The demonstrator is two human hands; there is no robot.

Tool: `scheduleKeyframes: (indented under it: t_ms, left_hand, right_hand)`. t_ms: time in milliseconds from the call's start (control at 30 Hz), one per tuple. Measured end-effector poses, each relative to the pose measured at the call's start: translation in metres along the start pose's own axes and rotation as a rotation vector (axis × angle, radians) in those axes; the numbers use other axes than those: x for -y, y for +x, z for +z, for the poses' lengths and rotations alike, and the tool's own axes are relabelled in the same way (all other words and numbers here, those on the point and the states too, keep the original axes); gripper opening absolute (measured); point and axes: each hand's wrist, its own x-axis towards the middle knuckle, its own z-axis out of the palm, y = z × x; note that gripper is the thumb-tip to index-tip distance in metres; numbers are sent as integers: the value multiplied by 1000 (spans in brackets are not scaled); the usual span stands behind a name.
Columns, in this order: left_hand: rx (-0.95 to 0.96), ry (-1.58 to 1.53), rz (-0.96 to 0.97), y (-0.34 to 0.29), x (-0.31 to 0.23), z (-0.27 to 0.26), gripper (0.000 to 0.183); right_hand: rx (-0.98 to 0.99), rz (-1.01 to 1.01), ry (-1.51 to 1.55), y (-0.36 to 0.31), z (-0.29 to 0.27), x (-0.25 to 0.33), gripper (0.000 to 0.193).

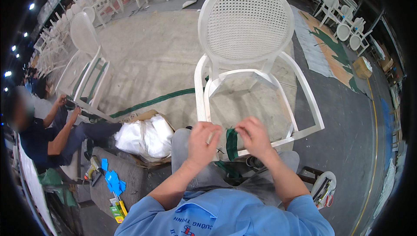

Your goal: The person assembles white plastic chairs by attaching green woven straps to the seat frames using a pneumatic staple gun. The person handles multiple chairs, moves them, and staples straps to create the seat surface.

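Note:
A white chair frame (260, 79) with a round mesh back stands in front of me, its seat open. A dark green webbing strap (231, 144) lies over the near seat rail. My right hand (254, 137) pinches the strap at its top. My left hand (203, 142) is closed against the rail just left of the strap; what it grips is hidden by the fingers. My knees sit under both hands.
A person (52, 132) sits at the left, working on another white chair frame (89, 71). A box of white bags (145, 138) is between us. A bench (117, 179) holds a tool and blue pieces. A long green strap (152, 102) runs across the floor. More white chairs (343, 23) stand behind.

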Motion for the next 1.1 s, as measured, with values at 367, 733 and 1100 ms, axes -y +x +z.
scheduleKeyframes:
  t_ms: [367,733,1100]
  left_hand:
    - [-191,-463,-1034,90,239,44,44]
    - [191,-747,-1027,139,277,124,66]
    - [291,-659,-1149,163,259,130,46]
  right_hand:
    - [356,375,-224,178,112,-140,15]
    - [211,350,-290,203,184,-228,10]
    - [144,548,-128,206,179,-237,11]
